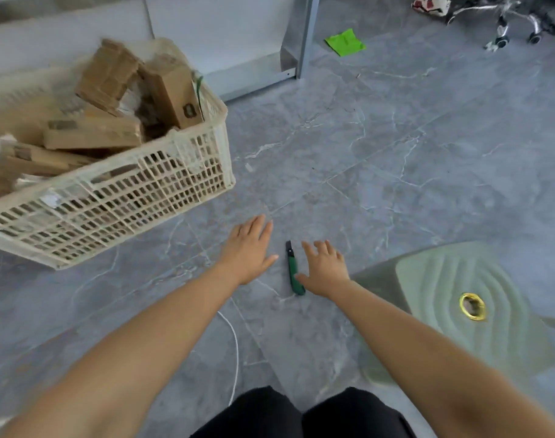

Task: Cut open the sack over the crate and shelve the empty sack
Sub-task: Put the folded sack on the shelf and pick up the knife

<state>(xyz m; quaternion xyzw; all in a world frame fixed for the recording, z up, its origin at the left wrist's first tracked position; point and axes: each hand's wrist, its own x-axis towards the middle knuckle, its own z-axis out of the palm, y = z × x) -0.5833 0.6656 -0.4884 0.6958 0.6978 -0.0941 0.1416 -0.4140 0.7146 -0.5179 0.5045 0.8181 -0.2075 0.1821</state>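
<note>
Both hands reach low and empty over the grey marbled floor: left hand [247, 251] flat with straight fingers, right hand [325, 271] spread. Its thumb is at the slim green-handled utility knife [291, 263], which lies between the hands. The knife looks light and stiff; grip the handle, clear of the dark blade end. Beyond it, the cream lattice plastic crate [111, 191] holds cardboard boxes; I can't make out a sack.

green knife [293, 273], cream lattice crate [137, 191], grey marbled floor [396, 137].

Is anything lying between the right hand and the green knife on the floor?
Nothing visible. The knife lies on the floor right beside the thumb of the right hand; the left hand is on its other side, not between them.
</note>
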